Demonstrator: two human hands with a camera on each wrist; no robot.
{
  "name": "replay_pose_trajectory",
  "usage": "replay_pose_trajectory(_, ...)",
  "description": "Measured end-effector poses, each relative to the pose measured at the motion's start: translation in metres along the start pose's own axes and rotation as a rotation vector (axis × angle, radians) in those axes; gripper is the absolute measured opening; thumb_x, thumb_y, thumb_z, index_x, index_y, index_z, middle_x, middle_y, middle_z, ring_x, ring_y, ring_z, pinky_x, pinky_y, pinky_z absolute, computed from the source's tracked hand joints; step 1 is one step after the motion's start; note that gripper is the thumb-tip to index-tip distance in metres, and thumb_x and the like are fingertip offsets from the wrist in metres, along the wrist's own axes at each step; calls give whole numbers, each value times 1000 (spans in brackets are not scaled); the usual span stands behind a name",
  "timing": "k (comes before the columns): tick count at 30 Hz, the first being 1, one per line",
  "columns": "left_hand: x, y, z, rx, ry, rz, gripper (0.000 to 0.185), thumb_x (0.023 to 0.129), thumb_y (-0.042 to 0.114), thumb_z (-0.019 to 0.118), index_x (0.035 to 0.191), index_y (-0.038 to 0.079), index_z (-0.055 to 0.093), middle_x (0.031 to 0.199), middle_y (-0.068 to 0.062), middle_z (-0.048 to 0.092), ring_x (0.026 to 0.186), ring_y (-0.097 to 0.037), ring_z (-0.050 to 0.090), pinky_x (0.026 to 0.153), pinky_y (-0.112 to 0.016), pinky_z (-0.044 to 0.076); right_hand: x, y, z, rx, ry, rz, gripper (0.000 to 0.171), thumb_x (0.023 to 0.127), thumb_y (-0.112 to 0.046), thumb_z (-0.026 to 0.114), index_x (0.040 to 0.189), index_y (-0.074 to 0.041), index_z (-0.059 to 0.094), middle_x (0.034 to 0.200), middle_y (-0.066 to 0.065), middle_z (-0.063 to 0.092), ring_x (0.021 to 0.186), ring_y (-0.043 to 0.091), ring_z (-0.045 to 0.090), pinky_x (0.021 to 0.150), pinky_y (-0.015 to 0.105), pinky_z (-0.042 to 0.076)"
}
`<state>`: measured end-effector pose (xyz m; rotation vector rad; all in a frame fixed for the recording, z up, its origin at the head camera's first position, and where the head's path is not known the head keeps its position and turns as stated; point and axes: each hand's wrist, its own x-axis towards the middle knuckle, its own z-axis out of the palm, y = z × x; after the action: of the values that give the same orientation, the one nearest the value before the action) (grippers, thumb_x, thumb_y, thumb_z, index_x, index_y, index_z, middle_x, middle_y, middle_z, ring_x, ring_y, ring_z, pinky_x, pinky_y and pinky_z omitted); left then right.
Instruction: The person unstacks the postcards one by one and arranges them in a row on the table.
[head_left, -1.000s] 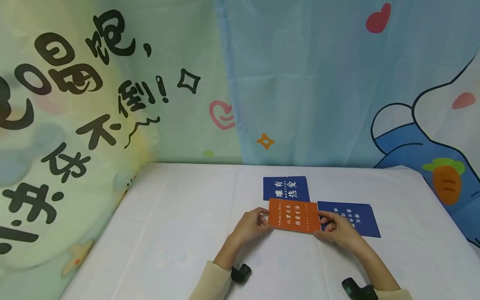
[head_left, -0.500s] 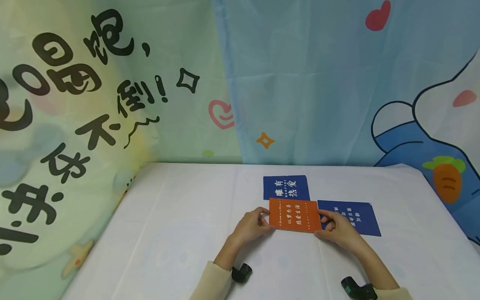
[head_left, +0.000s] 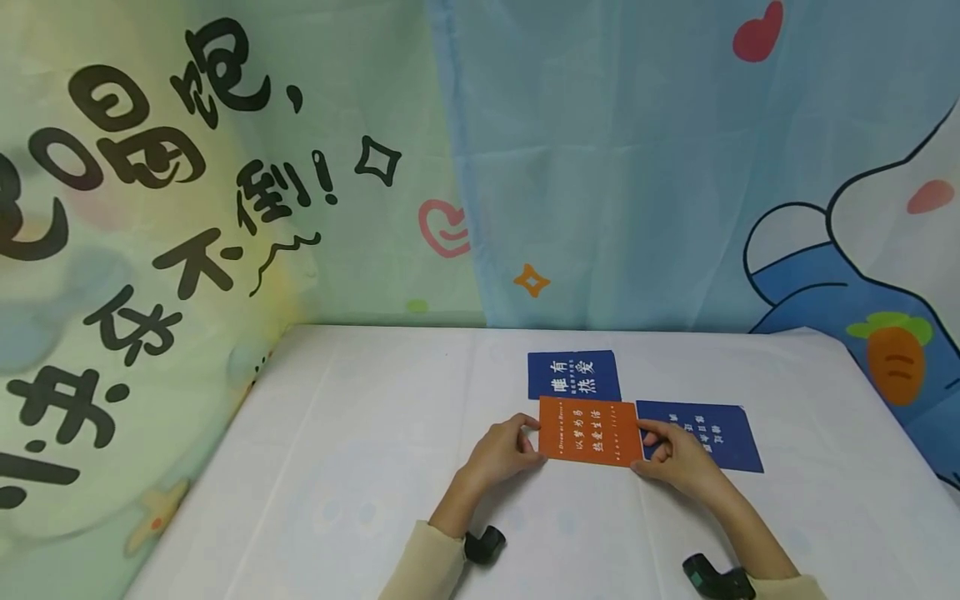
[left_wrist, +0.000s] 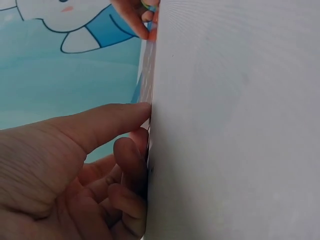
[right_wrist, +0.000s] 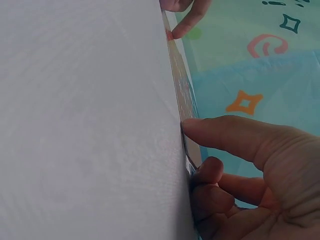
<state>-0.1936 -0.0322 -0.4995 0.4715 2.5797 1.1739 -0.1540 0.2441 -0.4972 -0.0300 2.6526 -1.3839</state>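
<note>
In the head view an orange card [head_left: 591, 431] with white lettering lies flat on the white table, turned slightly. My left hand [head_left: 504, 450] holds it by its left edge, thumb at the near corner and forefinger at the far one. At the opposite edge, my right hand [head_left: 675, 457] grips it the same way. Both wrist views look along the tabletop, so the card [right_wrist: 181, 85] shows only as a thin strip. A blue card [head_left: 573, 375] lies just beyond the orange one. Another blue card [head_left: 727, 437] sits to its right, partly covered by my right hand.
A white cloth [head_left: 360, 417] covers the table. Behind it and along the left hangs a printed fabric backdrop [head_left: 600, 167] with large dark characters and cartoon shapes. A black wrist camera [head_left: 486, 546] sits on the left wrist, with another black camera [head_left: 716, 577] on the right.
</note>
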Motion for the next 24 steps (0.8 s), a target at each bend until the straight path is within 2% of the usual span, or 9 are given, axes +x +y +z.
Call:
replay_pose_trajectory(12,6,-2,2,35,22,-23,41,82,15,78,118,4,61,68,6,54,60,-6,46,55,-20,36,2,2,3,-16,4,-4,72,78,-2,77,135,19,39,93,11,48,65,16,47,55,22,42)
replay_pose_trajectory(24,8,-4,2,-26,26,-26,43,86,22,75,122,4,58,70,5,55,60,-7,47,53,-20,37,-2,1,-3,52,12,7,68,82,-3,74,138,15,38,99,15,50,62,10,47,56,21,42)
